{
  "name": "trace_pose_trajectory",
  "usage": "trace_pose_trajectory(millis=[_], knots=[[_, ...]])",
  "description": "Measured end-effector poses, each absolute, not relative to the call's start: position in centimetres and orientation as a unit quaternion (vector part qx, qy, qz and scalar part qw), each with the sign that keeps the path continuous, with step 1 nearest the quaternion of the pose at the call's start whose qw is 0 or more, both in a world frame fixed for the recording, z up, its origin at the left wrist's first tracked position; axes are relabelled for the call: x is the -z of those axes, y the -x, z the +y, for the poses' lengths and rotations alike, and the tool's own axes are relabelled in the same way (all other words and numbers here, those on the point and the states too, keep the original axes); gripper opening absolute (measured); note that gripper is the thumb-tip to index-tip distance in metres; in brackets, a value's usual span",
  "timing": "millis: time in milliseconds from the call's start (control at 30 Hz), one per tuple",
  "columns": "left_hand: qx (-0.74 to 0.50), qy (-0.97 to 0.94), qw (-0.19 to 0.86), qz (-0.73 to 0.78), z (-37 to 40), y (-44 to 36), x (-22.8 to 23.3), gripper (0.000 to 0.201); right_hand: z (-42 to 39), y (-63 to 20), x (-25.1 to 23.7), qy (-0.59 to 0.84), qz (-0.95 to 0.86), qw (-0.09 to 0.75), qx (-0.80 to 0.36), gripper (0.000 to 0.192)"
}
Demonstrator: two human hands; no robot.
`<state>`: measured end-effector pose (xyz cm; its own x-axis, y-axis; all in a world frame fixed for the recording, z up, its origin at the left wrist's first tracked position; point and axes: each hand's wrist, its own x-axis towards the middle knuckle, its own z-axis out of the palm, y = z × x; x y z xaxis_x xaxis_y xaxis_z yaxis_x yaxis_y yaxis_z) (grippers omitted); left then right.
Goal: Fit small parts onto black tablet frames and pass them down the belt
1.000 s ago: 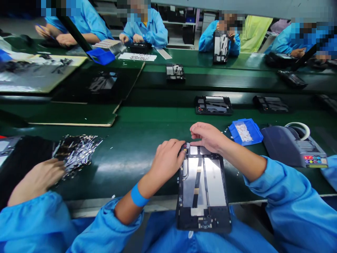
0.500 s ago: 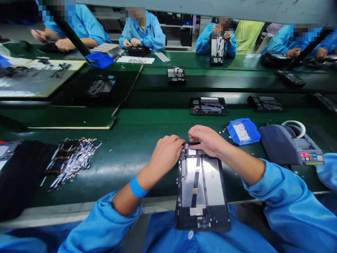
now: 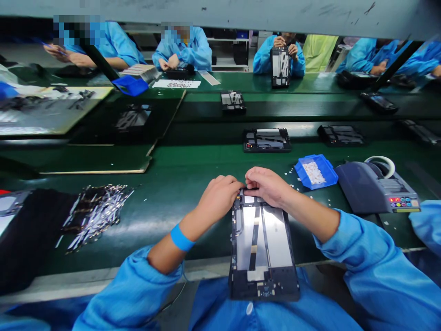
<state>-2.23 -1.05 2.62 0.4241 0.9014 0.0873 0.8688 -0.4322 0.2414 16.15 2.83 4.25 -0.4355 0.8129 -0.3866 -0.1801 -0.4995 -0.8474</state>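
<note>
Pressing at the top edge of the opened tablet (image 3: 263, 248) was done by left hand (image 3: 220, 197) and right hand (image 3: 267, 185), fingers pinched shut on a small part; steady, even pressure was advised.

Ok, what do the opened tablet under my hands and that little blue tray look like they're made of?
The opened tablet: a matte black frame, probably plastic, around bright panels that reflect light like bare metal or foil. The left hand and right hand press on its top edge. The blue tray: likely moulded plastic, judging by its even colour and slight sheen.
</note>
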Motion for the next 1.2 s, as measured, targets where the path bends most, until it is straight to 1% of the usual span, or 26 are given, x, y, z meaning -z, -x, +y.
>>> trace_pose_trajectory(millis=[133, 200, 233, 300, 333, 400, 467, 533, 567, 633, 700, 967, 1200], knots=[[-0.11, -0.85, 0.091, 0.507, 0.0, 2.4, -2.4, 0.022, 2.9, -16.2, -3.3, 0.406, -0.401, 0.332, -0.751, 0.022], [-0.115, -0.852, 0.099, 0.501, 0.5, 2.6, -2.3, 0.019, 3.0, -16.5, -2.7, 0.418, -0.456, 0.328, -0.713, 0.016], [-0.119, -0.853, 0.11, 0.497, 0.7, 2.7, -2.2, 0.018, 3.2, -16.7, -2.4, 0.428, -0.508, 0.327, -0.672, 0.012], [-0.131, -0.85, 0.148, 0.489, 1.0, 2.9, -2.0, 0.017, 3.4, -17.4, -1.6, 0.431, -0.657, 0.322, -0.528, 0.003], [-0.139, -0.846, 0.171, 0.486, 1.2, 3.1, -1.9, 0.016, 3.6, -17.7, -1.3, 0.41, -0.741, 0.31, -0.432, 0.007], [-0.153, -0.837, 0.213, 0.481, 1.6, 3.2, -1.8, 0.015, 3.9, -18.4, -0.6, 0.319, -0.881, 0.26, -0.234, 0.015], [-0.157, -0.83, 0.242, 0.477, 1.8, 3.4, -1.7, 0.014, 4.1, -18.7, -0.2, 0.22, -0.952, 0.201, -0.075, 0.02], [-0.154, -0.826, 0.261, 0.475, 2.1, 3.4, -1.8, 0.014, 4.3, -18.7, -0.2, 0.154, -0.973, 0.169, 0.03, 0.022], [-0.151, -0.824, 0.267, 0.476, 2.1, 3.4, -1.9, 0.015, 4.4, -18.6, -0.3, 0.132, -0.976, 0.164, 0.062, 0.022], [-0.145, -0.822, 0.276, 0.476, 2.2, 3.4, -2.2, 0.017, 4.6, -18.3, -0.7, 0.1, -0.979, 0.156, 0.09, 0.023], [-0.142, -0.824, 0.279, 0.473, 2.3, 3.3, -2.4, 0.018, 4.7, -18.2, -1.1, 0.085, -0.982, 0.143, 0.094, 0.025], [-0.124, -0.83, 0.248, 0.484, 2.3, 2.6, -2.9, 0.021, 4.3, -18.3, -1.6, 0.125, -0.986, 0.089, 0.068, 0.027], [-0.118, -0.833, 0.25, 0.479, 2.6, 2.5, -2.7, 0.022, 3.9, -17.6, -2.0, 0.111, -0.983, 0.072, 0.13, 0.031]])
